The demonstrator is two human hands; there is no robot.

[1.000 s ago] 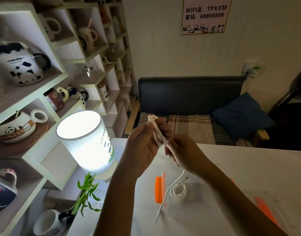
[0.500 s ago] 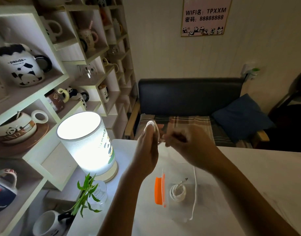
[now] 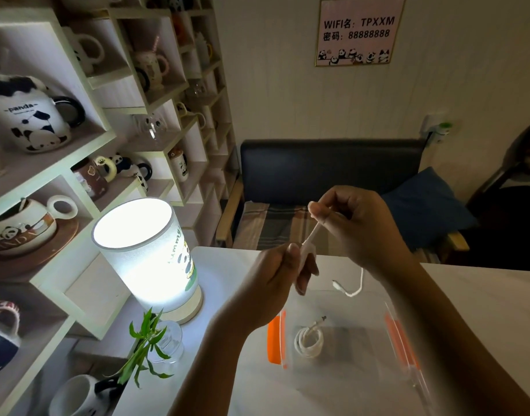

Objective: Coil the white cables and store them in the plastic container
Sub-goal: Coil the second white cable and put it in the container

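Cable (image 3: pixel 309 239) held taut above the container (image 3: pixel 350 373), its axis running from left hand (image 3: pixel 283 273) up-right to right hand (image 3: pixel 352 223); both pinch it. Loose tail hangs right-hand side.

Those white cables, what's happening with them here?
A person is winding a white cable by hand above a table. The left hand holds the gathered loops while the right hand pinches the strand and feeds it round. The cable's loose end dangles. Below, a clear plastic container with orange clips holds one coiled cable.
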